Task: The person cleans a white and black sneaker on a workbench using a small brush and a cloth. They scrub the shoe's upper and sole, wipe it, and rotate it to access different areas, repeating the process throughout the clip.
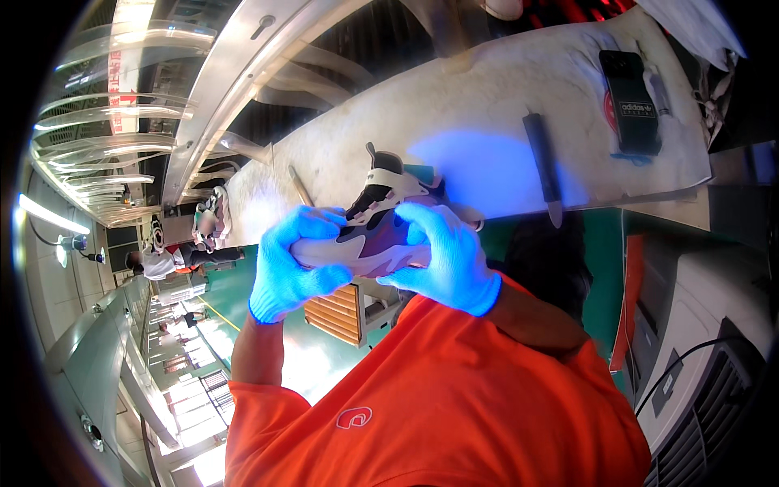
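Note:
A sneaker (372,246) in white, grey-purple and black is held sideways between my two hands, in front of the bench's near edge. My left hand (294,264), in a knitted glove lit blue, wraps round one end, thumb below and fingers above. My right hand (448,256), gloved the same way, grips the other end with the thumb on its lower edge. Just behind it shows a shoe upper with a black opening and pull tab (385,162); whether that belongs to the same sneaker or a second one, I cannot tell. The palms hide both ends.
A pale, worn bench (487,89) runs across, with a blue light patch. On it lie a dark-handled tool with a metal tip (542,166), a black phone (629,101) and a thin stick (300,185). More shoes (213,217) stand far left, near another person (158,264).

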